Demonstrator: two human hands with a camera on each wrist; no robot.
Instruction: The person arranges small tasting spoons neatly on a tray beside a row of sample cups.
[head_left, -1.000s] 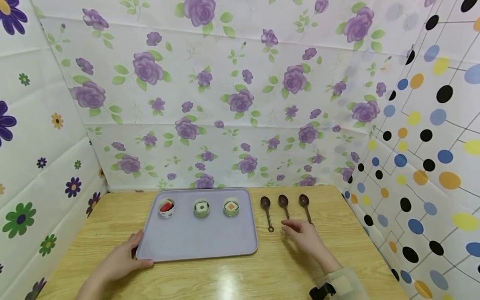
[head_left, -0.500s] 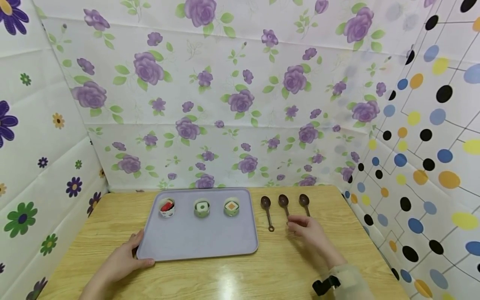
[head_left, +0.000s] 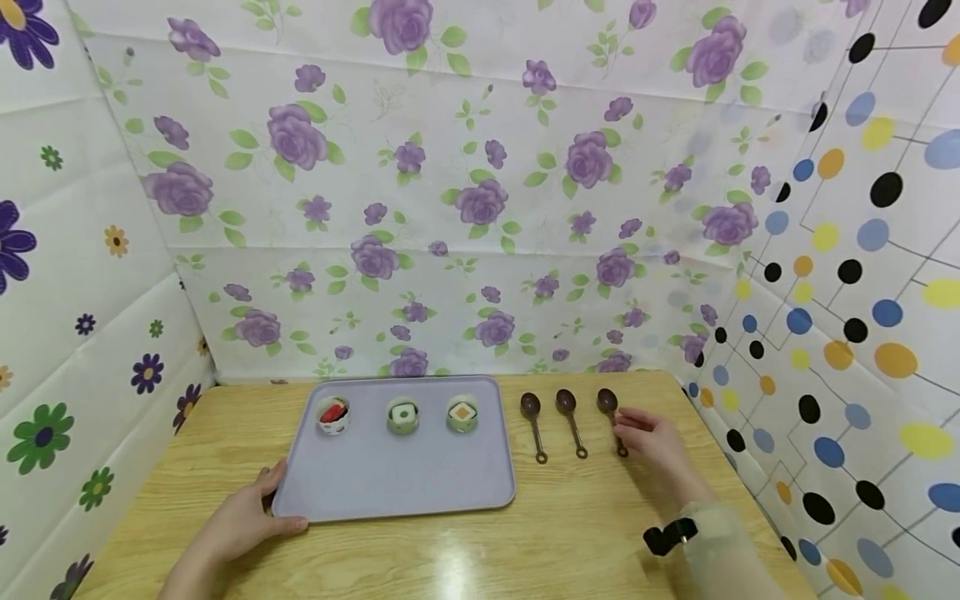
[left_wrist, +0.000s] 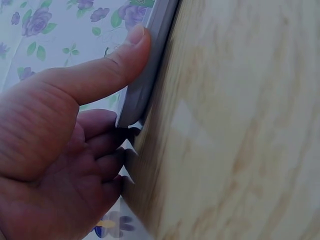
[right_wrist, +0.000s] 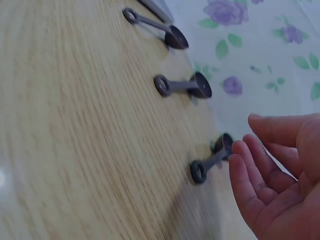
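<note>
My left hand [head_left: 243, 521] holds the near-left corner of a pale lilac tray [head_left: 397, 483], thumb along the front edge and fingers at the left side. In the left wrist view the thumb [left_wrist: 107, 72] presses the tray's rim [left_wrist: 150, 65]. Over at the right, my right hand [head_left: 658, 446] hovers beside the handle of the rightmost brown measuring spoon [head_left: 607, 401], fingers relaxed. The right wrist view has that spoon [right_wrist: 212, 159] just past the fingertips, nothing between fingers and thumb. A middle spoon [head_left: 566, 402] and a left spoon [head_left: 531, 406] lie parallel to it.
Along the tray's back stand three small cups: one with red pieces [head_left: 333, 416], one with a white-and-green piece [head_left: 403, 416], one with an orange-centred piece [head_left: 462, 413]. Floral cloth [head_left: 480, 275] rises behind the wooden table [head_left: 375, 558], with patterned cloth on both sides.
My right hand has moved right, from the middle spoon's handle to the rightmost spoon, uncovering the middle handle. The left hand stays at the tray corner, and the spoons keep their places.
</note>
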